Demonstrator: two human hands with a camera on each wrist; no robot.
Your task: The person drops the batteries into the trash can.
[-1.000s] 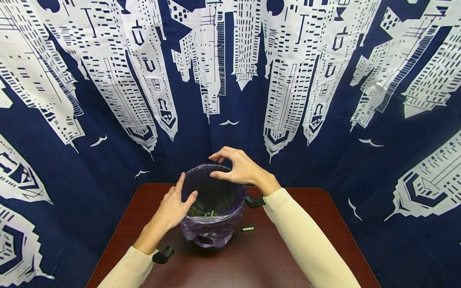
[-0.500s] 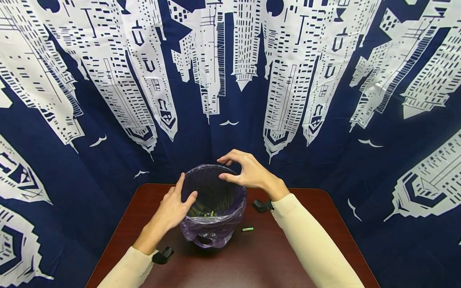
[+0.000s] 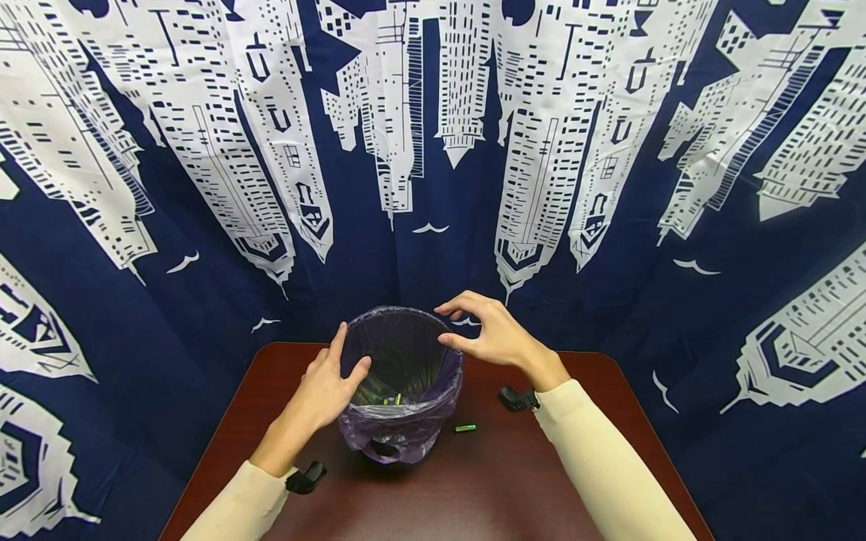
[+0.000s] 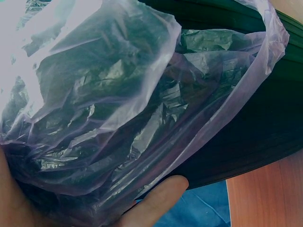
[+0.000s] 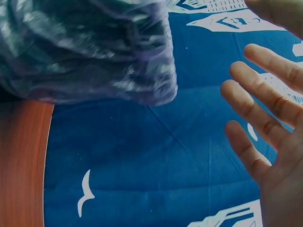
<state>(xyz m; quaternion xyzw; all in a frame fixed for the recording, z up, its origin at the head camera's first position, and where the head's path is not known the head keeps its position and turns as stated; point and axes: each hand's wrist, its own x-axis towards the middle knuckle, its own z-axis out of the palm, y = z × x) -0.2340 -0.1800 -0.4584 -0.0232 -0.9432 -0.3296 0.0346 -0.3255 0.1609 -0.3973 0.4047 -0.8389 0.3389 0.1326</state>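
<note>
A dark trash can (image 3: 384, 460) stands on the table, lined with a translucent purple trash bag (image 3: 413, 422) folded over its rim. My left hand (image 3: 326, 387) holds the can's left side at the bag-covered rim, thumb over the opening and the other fingers along the outside. In the left wrist view the crinkled bag (image 4: 109, 104) lies between thumb and fingers. My right hand (image 3: 497, 334) hovers by the can's right rim with fingers spread and bent, holding nothing. Small yellow-green pieces (image 3: 398, 400) show at the bottom of the can.
A small green battery (image 3: 465, 428) lies on the reddish-brown table (image 3: 528, 466), right of the can. Behind and around the table hangs a navy curtain (image 3: 419, 263) printed with white upside-down buildings. Each wrist wears a black camera (image 3: 517, 399).
My right hand has moved right and slightly down, from above the can's opening to its right rim. The left hand, can and battery have stayed in place.
</note>
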